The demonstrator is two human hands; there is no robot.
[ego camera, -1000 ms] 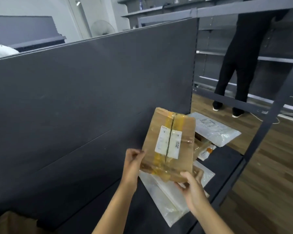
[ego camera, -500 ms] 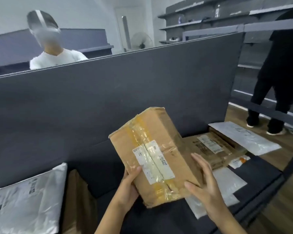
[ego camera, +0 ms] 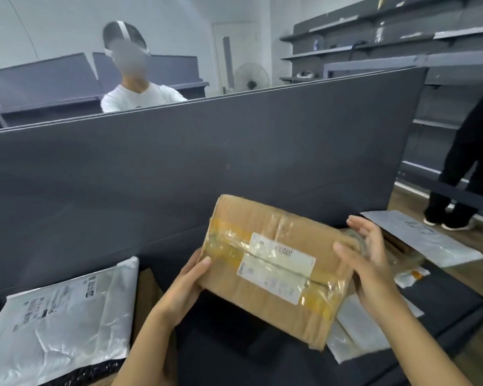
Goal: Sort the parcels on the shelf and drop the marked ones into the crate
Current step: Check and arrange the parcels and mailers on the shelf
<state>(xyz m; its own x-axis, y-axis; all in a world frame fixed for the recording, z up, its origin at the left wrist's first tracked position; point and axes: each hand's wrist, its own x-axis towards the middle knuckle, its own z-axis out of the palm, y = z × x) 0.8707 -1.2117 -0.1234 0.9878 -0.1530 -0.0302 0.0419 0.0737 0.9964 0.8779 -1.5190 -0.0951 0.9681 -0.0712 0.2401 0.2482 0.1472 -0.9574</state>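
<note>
A box is held just above the shelf, tilted, with its labelled face turned up. It is closed with clear and yellow tape, so its contents cannot be seen. A white label is stuck across the seam. The box's left end is gripped by the left hand, the thumb laid on top and the fingers tucked beneath. The right hand is spread flat against the right end, its fingers nearly straight and its thumb resting on the top edge. A grey bag with printing on it is laid on the shelf at the lower left. Clear bags are partly covered by the box on the right. Further right, a white bag is laid over a carton. The shelf is backed by a dark panel, behind which a person in white is seen.
</note>
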